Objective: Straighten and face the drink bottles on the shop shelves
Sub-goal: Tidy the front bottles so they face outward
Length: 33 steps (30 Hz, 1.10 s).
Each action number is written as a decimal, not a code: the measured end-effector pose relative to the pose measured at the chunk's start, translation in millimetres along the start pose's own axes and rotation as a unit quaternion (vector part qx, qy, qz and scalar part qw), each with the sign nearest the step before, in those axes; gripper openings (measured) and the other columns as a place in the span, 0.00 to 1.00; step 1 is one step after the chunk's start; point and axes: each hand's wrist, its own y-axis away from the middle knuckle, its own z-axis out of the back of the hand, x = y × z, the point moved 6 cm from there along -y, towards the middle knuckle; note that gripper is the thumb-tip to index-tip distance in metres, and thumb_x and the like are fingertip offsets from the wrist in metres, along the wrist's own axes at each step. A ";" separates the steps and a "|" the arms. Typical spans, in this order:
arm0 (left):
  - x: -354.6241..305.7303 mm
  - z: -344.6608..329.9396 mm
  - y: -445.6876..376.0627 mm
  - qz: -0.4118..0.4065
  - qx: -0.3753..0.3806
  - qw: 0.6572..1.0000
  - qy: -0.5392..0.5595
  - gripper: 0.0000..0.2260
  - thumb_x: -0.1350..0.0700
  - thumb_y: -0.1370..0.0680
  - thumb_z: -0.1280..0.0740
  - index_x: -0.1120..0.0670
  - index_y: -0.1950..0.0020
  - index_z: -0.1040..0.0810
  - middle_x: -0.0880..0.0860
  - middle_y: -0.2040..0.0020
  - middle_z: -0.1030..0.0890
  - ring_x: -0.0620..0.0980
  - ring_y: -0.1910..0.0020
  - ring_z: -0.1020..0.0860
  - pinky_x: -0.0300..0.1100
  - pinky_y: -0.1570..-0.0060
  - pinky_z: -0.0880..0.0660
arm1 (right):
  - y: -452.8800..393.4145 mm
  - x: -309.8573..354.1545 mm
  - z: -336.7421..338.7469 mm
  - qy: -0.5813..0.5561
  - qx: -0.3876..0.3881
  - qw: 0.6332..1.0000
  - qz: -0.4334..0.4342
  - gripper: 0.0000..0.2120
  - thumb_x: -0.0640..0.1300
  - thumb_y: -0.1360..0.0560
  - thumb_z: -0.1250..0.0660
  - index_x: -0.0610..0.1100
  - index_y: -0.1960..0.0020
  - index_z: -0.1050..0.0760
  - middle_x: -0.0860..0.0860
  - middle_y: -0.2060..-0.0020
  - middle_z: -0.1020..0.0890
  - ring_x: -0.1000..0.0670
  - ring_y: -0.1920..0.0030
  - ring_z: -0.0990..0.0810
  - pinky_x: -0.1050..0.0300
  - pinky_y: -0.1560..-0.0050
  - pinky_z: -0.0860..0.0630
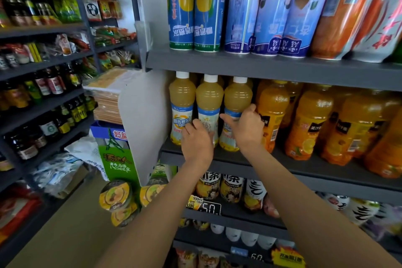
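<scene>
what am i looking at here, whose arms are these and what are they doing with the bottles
There is no machine here. The single picture comes from a wide-angle camera worn on a person's head, looking forward and down, so the two bare arms are the wearer's own. They stand at a shop shelf. On it, three pale yellow juice bottles with white caps stand at the left, beside a row of orange juice bottles. The left hand grips the middle pale bottle low on its label. The right hand grips the third pale bottle. Tall blue cans stand on the shelf above.
</scene>
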 end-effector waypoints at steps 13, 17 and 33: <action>-11.2 -0.5 37.9 0.050 -0.120 0.969 0.209 0.15 0.67 0.26 0.35 0.65 0.41 0.32 0.62 0.40 0.32 0.59 0.43 0.29 0.47 0.46 0.30 | 13.2 -21.9 22.5 -0.094 0.154 0.979 0.095 0.28 0.41 0.28 0.30 0.37 0.33 0.38 0.40 0.38 0.27 0.42 0.39 0.26 0.56 0.45 0.31; -70.5 -18.0 83.1 -0.034 -0.107 0.969 0.221 0.12 0.68 0.27 0.37 0.62 0.45 0.31 0.59 0.46 0.32 0.59 0.50 0.29 0.50 0.52 0.28 | 32.4 -60.3 82.3 -0.086 0.184 0.965 0.166 0.18 0.40 0.25 0.34 0.41 0.36 0.32 0.45 0.50 0.20 0.47 0.50 0.21 0.60 0.52 0.29; -556.9 -204.4 408.3 -0.268 0.321 0.885 0.205 0.26 0.58 0.21 0.38 0.55 0.27 0.46 0.55 0.33 0.36 0.56 0.54 0.23 0.51 0.57 0.25 | 110.6 -594.2 522.8 0.166 0.155 0.963 -0.145 0.15 0.44 0.24 0.35 0.38 0.40 0.28 0.41 0.47 0.20 0.42 0.48 0.23 0.53 0.52 0.28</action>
